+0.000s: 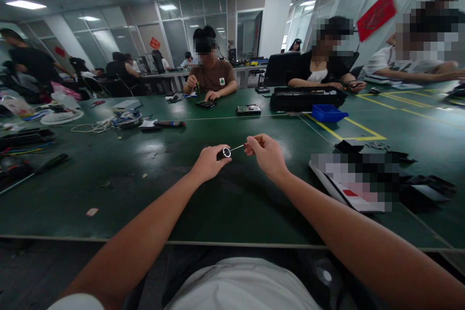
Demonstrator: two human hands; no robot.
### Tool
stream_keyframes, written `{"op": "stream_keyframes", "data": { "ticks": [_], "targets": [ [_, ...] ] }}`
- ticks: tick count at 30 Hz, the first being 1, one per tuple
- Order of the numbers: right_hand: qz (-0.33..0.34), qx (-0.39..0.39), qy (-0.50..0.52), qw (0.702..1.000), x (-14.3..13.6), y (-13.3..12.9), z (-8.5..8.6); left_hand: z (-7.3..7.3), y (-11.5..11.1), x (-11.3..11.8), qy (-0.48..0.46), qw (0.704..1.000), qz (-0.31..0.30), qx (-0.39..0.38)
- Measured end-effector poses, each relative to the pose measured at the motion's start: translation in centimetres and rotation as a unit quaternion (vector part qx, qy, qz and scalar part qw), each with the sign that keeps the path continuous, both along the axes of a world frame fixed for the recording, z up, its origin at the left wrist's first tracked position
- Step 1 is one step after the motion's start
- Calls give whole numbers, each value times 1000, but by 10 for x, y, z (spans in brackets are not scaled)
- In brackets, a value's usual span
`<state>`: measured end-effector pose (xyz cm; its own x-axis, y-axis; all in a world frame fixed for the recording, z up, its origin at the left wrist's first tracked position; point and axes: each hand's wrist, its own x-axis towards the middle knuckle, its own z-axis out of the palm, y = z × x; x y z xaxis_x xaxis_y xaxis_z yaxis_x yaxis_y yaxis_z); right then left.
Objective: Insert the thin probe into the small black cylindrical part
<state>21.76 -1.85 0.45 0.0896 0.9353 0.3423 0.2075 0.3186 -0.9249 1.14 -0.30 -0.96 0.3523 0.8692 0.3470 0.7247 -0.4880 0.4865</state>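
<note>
My left hand (209, 162) is closed around a short black cylinder (225, 153) with a pale ring on its end face. In my right hand (266, 154), a small screwdriver (238, 147) is pinched, its thin metal shaft pointing left and a bit of red showing at the fingers. The shaft's tip reaches the cylinder's right side; whether it sits in a screw is too small to tell. Both hands are above the green table (174, 208), near its middle.
Right of my right arm lies a pale panel (327, 179), partly blurred, beside black plastic pieces (428, 189). Farther back are a blue bin (329, 113), a long black casing (308, 99) and a hard drive (249, 109). At left lies a long screwdriver (53, 162). Co-workers sit opposite.
</note>
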Motion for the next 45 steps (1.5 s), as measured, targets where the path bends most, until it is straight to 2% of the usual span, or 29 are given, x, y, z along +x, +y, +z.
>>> {"op": "stream_keyframes", "data": {
  "ticks": [3, 6, 10, 16, 23, 29, 33, 37, 39, 41, 43, 45],
  "targets": [
    [-30, -5, -95, 995, 2, -7, 9, 0, 0, -1, 5, 1000, 10, -2],
    [-25, 19, -132, 991, 3, -8, 10, 1, 0, -1, 12, 1000, 11, 5],
    [-12, 29, -143, 989, 2, -6, 7, 0, 0, -1, 24, 1000, 3, 16],
    [-35, 40, -187, 981, 2, -5, 5, 0, -2, 1, 41, 999, -7, 18],
    [-3, 43, -166, 985, 0, -6, 4, 0, -2, 1, 58, 998, -3, 14],
    [-19, 31, -180, 983, 2, -6, 8, -1, -2, 1, 46, 999, -9, 4],
    [-19, 19, -118, 993, -1, -4, 5, 0, -1, 1, 31, 1000, -4, -4],
    [4, -4, 5, 1000, -2, 2, 0, 5, -3, 0, 6, 1000, -3, -2],
    [28, -45, 100, 994, 0, 7, -3, 9, -5, 1, 6, 1000, -23, 8],
    [62, -121, 157, 978, 2, 12, -6, 11, -7, 3, 21, 999, -34, 19],
    [47, -135, 172, 975, 4, 15, -9, 11, -6, 5, 39, 999, -27, 20],
    [13, -112, 168, 979, 4, 16, -10, 9, -5, 5, 53, 998, -18, 12]
  ]
}}
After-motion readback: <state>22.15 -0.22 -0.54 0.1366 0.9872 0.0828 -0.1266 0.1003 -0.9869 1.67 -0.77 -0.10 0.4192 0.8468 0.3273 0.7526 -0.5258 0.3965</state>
